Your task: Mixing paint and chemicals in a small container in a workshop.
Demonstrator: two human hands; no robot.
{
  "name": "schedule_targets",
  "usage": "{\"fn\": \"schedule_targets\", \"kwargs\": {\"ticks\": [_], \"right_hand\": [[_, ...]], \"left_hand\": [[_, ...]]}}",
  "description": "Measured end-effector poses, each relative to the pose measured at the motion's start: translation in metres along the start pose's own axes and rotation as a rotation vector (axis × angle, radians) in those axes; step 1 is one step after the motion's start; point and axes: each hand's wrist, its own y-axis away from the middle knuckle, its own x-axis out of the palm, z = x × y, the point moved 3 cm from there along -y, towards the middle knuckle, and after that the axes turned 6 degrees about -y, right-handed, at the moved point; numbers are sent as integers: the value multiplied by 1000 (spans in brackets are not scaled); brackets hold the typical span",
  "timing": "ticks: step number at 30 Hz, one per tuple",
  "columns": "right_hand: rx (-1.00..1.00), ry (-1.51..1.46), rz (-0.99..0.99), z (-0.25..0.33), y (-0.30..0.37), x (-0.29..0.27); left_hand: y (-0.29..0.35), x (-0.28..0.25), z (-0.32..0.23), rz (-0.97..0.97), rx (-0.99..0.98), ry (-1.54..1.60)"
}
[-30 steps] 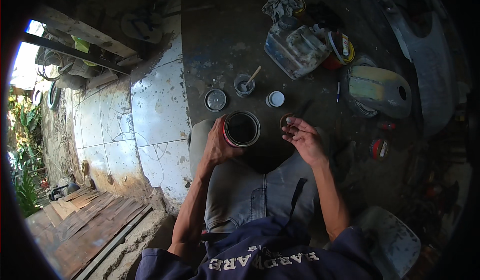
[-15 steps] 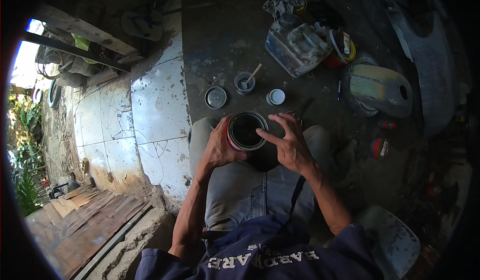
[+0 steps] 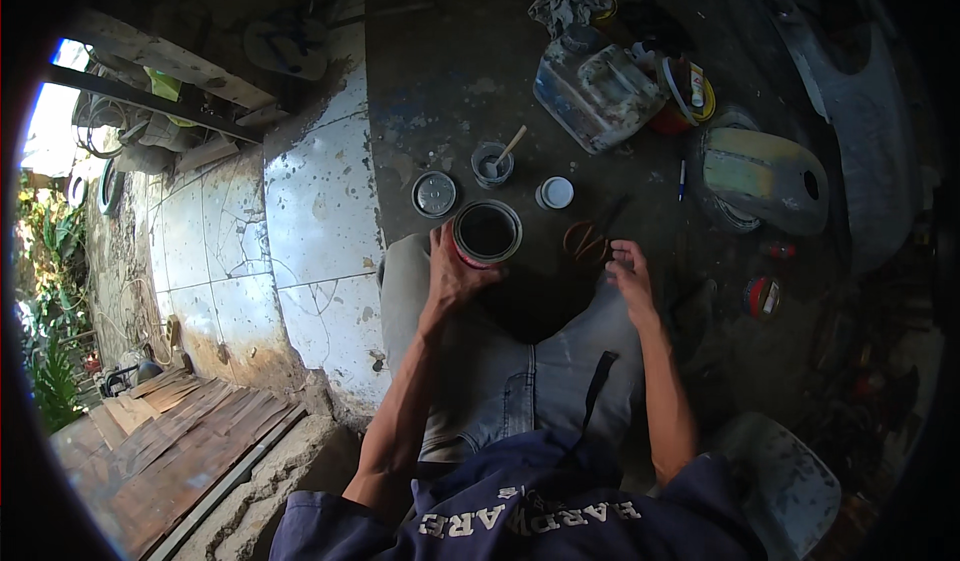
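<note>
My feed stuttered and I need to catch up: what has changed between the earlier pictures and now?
The right hand, at the can's rim half a second ago, has drawn off to the right, beside the scissors, uncovering their handles. The can has shifted forward, nearer the cup. The left hand keeps its hold on it. The lid, cup and white-topped jar stayed put.

Can interior [image 3: 487,231] too dark to tell
</note>
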Motion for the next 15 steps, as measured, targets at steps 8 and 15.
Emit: {"fn": "schedule_targets", "kwargs": {"ticks": [8, 15], "right_hand": [[-525, 265, 0, 115, 7, 97], [-582, 751, 382, 150, -54, 320]], "left_hand": [[-14, 63, 27, -122, -62, 143], [6, 101, 82, -276, 15, 555]]}}
